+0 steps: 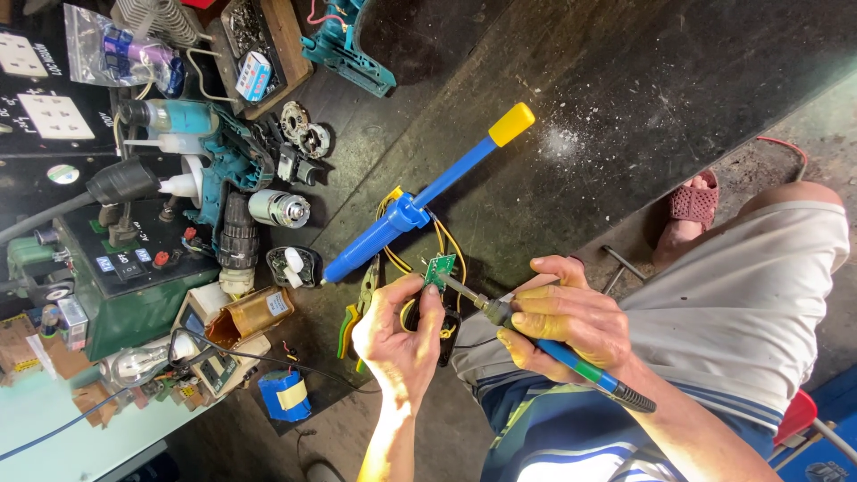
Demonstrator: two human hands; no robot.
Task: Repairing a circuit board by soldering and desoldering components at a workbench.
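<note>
Small green circuit board (439,269) is pinched at its lower edge by the left hand (397,328), thumb and forefinger closed on it, remaining fingers curled around a dark part underneath. The board sits just above the fingertips, tilted, face turned toward the right hand.

Right hand (564,319) is clenched around a soldering iron (536,339) in a pen grip, on the blue and green handle. The iron's long axis runs from lower right up to upper left; the metal tip is at the board's lower right corner, touching or very nearly so, contact cannot be resolved.

So: board lies up-left of the right-hand fingers, straight along the iron's axis. Left hand is the nearer one, already on the board.

Yellow wires (449,239) lead from the board up toward a blue solder sucker (420,207) with a yellow cap, lying on the dark bench (625,107), diagonal, nozzle down-left, just above the board. Green-handled pliers (357,308) lie just left of the left hand.
</note>
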